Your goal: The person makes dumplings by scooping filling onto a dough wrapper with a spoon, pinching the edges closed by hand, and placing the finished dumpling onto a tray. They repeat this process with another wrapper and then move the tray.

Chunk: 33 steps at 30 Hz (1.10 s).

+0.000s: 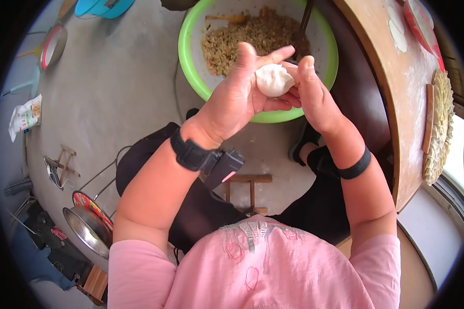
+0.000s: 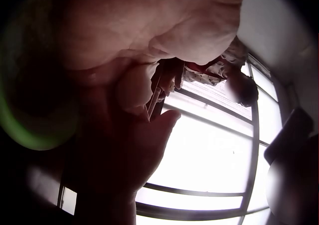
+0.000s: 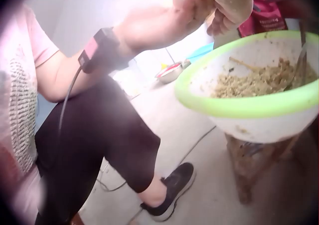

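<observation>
A white dumpling (image 1: 274, 80) with a pleated edge lies between both hands over a bowl of filling. My left hand (image 1: 235, 98) holds it against the palm, lower fingers curled beneath, thumb raised and index finger stretched out across the far side. From the right, my right hand (image 1: 318, 98) touches the dumpling with its fingers, its thumb pointing up and off the dough. In the left wrist view the dumpling (image 2: 135, 89) shows dimly between the two hands. Chopped filling (image 1: 263, 38) fills the green-rimmed bowl (image 1: 189, 67), with a spoon in it.
A wooden board (image 1: 376, 46) on the right carries wrappers (image 1: 397, 31) and a tray piled with dumplings (image 1: 439, 129). The bowl stands on a stool (image 3: 244, 175). On the left are pans (image 1: 85, 226), a white packet (image 1: 26, 117) and a blue basin (image 1: 103, 7).
</observation>
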Each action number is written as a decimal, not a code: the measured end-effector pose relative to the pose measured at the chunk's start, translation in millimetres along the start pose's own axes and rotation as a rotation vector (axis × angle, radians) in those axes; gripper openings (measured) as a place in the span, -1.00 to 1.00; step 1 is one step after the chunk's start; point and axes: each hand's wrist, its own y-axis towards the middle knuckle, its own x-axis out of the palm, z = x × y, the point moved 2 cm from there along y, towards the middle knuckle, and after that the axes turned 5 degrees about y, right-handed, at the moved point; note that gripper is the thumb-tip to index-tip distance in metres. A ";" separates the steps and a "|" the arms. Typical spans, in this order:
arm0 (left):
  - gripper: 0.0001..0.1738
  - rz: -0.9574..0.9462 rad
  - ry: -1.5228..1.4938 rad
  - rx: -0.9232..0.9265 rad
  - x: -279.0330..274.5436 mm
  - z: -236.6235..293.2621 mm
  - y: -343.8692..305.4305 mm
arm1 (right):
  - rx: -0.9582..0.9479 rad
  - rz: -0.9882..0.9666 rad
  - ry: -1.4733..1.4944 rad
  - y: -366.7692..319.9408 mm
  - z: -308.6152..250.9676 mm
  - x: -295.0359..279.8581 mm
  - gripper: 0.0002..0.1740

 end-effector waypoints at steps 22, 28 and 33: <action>0.10 0.146 -0.096 -0.022 10.5 5.5 1.6 | -0.667 0.253 -0.847 -0.9 -39.4 -8.8 -0.93; -0.03 0.165 0.028 -0.036 6.1 3.0 -3.9 | -0.709 0.857 -0.588 -67.2 -99.3 -86.8 -0.81; -0.10 0.186 0.054 -0.074 9.2 -2.3 -1.8 | -0.266 0.974 -0.524 -83.9 -80.3 -173.5 -0.64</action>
